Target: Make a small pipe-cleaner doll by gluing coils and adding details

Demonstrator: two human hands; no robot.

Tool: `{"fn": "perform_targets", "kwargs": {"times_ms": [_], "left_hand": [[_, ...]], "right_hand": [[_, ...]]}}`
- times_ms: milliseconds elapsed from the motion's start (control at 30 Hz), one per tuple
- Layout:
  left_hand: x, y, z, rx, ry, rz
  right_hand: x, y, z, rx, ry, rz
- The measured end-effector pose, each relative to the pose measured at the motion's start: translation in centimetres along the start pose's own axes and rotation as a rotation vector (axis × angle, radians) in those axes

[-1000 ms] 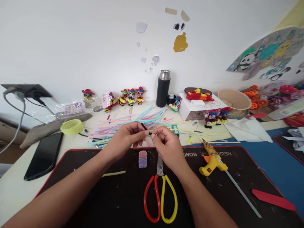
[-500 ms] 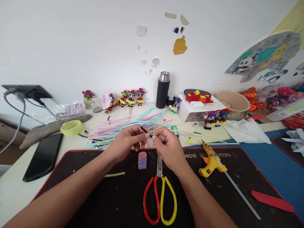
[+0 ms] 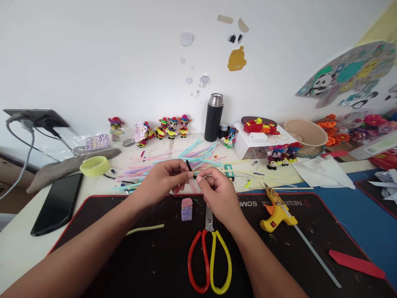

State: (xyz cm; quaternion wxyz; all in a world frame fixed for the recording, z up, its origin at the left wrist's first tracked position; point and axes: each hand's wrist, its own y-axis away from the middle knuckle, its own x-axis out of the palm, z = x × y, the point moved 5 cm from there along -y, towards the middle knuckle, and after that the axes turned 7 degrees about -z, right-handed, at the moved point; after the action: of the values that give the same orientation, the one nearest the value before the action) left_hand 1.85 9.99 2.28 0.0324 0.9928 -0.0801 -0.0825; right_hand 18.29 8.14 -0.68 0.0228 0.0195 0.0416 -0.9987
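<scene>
A short black pipe cleaner (image 3: 189,166) is pinched between my two hands over the back edge of the mat. My left hand (image 3: 169,177) grips it by thumb and forefinger, with one end sticking up. Close beside it, my right hand (image 3: 215,186) pinches the other end. Below them a small pink and purple fuzzy block (image 3: 186,210) lies on the black mat (image 3: 149,265). Scissors (image 3: 209,256) with one red and one yellow handle rest under my right hand, which hides their blade tips. A pale yellow pipe cleaner (image 3: 145,228) lies near my left forearm.
Many pastel pipe cleaners (image 3: 198,151) are spread behind my hands. A yellow glue gun (image 3: 279,215) lies on the right, a phone (image 3: 57,203) on the left. Small figures (image 3: 172,128), a black thermos (image 3: 214,118) and a white box (image 3: 248,145) stand along the wall.
The black pipe cleaner's free end now points more steeply upward at my left fingertips. Both hands stay together in nearly the same place; the view has shifted slightly.
</scene>
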Motion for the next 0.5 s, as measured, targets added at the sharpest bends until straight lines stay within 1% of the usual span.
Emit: {"fn": "perform_targets", "kwargs": {"times_ms": [67, 167, 367, 500], "left_hand": [[0.2, -0.1, 0.4, -0.032, 0.098, -0.025], [0.5, -0.3, 0.9, -0.067, 0.193, -0.038], [0.8, -0.2, 1.3, -0.083, 0.212, -0.024], [0.8, -0.1, 1.3, -0.075, 0.186, -0.021]], "right_hand": [[0.0, -0.1, 0.0, 0.029, -0.069, 0.012], [0.0, -0.1, 0.0, 0.034, -0.089, 0.032], [0.1, -0.1, -0.3, 0.025, -0.081, 0.032], [0.0, -0.1, -0.3, 0.027, -0.071, 0.006]]}}
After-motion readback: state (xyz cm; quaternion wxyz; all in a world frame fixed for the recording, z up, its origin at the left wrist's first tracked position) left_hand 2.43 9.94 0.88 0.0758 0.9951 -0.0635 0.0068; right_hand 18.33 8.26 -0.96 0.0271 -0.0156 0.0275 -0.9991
